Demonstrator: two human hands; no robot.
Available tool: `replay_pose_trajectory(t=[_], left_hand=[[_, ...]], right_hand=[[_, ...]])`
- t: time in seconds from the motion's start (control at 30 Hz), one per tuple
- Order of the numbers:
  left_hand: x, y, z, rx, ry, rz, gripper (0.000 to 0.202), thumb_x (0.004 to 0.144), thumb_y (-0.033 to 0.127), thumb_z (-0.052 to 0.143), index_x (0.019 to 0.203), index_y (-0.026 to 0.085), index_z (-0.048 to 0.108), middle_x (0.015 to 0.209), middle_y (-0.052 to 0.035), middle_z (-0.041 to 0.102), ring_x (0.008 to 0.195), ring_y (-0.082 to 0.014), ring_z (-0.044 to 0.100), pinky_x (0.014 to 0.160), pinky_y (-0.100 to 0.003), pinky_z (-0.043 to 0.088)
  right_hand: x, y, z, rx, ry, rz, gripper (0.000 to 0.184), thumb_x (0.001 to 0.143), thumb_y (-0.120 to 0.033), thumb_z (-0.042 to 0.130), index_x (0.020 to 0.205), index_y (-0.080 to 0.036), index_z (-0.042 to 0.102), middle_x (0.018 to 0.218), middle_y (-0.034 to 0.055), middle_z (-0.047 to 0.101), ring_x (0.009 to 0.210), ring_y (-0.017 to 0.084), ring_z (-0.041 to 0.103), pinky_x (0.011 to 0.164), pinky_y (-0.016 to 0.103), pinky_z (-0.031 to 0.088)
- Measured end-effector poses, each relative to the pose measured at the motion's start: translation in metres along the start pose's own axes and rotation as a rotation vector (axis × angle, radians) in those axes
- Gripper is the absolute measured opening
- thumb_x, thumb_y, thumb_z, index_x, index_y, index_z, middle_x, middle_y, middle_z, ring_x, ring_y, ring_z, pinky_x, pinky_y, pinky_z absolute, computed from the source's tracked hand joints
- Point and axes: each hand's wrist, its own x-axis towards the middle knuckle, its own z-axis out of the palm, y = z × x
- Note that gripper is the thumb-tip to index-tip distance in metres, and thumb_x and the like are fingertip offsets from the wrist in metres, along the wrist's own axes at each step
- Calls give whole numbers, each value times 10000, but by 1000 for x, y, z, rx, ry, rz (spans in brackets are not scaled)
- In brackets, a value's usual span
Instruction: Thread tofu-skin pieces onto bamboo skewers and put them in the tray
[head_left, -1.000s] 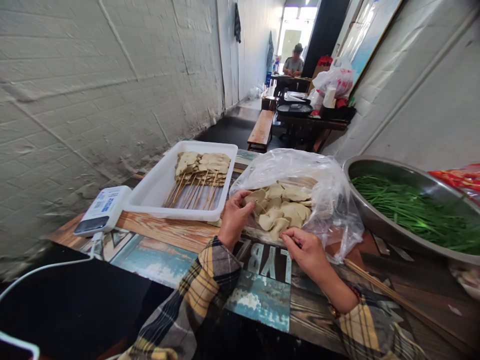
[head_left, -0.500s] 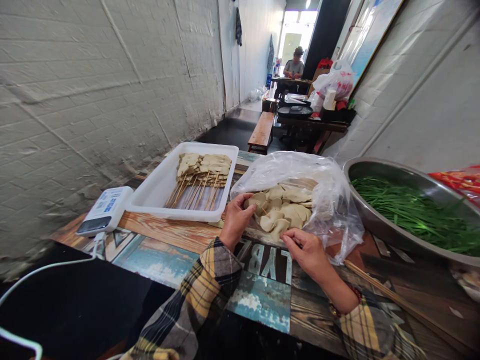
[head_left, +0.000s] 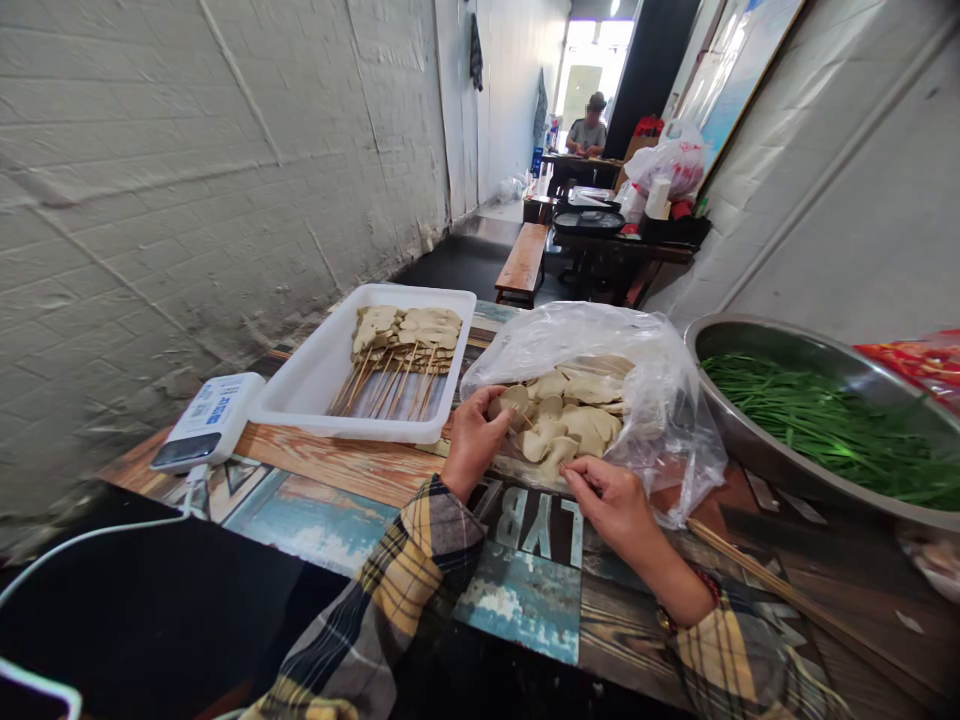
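My left hand [head_left: 471,440] is closed around a beige flat food slice [head_left: 514,400] at the mouth of a clear plastic bag [head_left: 600,350] holding several such slices [head_left: 577,425]. My right hand [head_left: 613,503] pinches the near end of a thin bamboo skewer [head_left: 551,450] whose tip reaches into the slice held by the left hand. Both hands rest on the painted wooden table [head_left: 352,475].
A white tray [head_left: 315,375] with several finished skewers [head_left: 401,345] stands to the left. A power bank [head_left: 210,418] with a white cable lies at the table's left end. A steel bowl of green chives [head_left: 817,410] and loose bamboo skewers [head_left: 780,590] are on the right. A person sits far down the corridor.
My left hand has drawn the held slice slightly nearer and onto the skewer tip. My right hand has barely moved.
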Motion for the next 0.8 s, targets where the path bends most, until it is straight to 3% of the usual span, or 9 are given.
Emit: replay_pose_trajectory(t=[0.2,0.37,0.53,0.8], left_hand=[[-1,3,1,-53,-2,-60,368,613,197,733,973,160,663,902,-61,701,815,-188,627,721,-285,484],[-4,8,2,-108,-87,-143,442,625,236,751,1038,150,620,882,-65,707,792,-185,640,706,-284,483],[-7,14,3,-260,-99,-214,451,608,232,773,1022,152,613,898,-57,706,794,-173,649,713,-274,491],[-8,19,1,-385,-146,-306,311,632,366,768,819,148,651,709,0,627,556,-87,511,486,-195,384]], right_hand=[[-1,2,2,-20,8,-10,265,917,-270,486,783,-181,696,669,33,705,597,160,632,573,246,438],[0,1,1,-17,18,-12,253,913,-270,494,775,-186,689,669,27,699,600,160,636,577,246,441],[2,-1,0,5,42,-6,272,905,-300,498,755,-183,692,599,18,670,528,148,601,519,237,424],[2,-3,-2,66,21,15,294,900,-324,499,743,-175,698,527,-7,611,461,126,540,478,225,396]])
